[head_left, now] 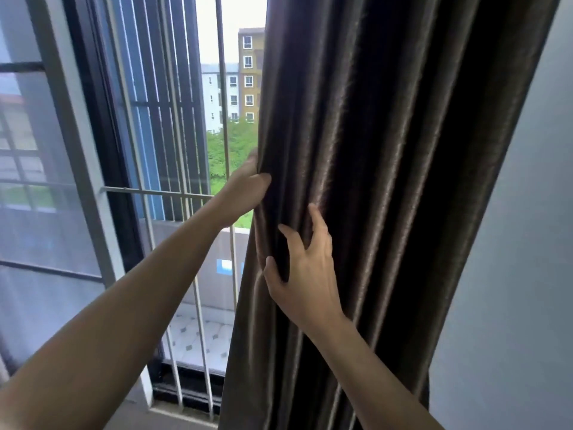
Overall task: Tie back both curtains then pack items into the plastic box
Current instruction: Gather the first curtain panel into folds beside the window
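Note:
A dark brown pleated curtain [387, 181] hangs gathered at the right of the window, running from top to bottom of the view. My left hand [245, 189] grips its left edge, fingers wrapped behind the fabric and thumb in front. Lower down, my right hand [305, 268] pinches a fold of the same curtain between thumb and spread fingers. No tie-back, second curtain or plastic box is in view.
White metal window bars [192, 193] stand behind the curtain's left edge, with a dark sliding frame [102, 150] and glass pane at left. A grey-blue wall [511, 274] fills the right side. A tiled balcony floor [198, 339] lies below the bars.

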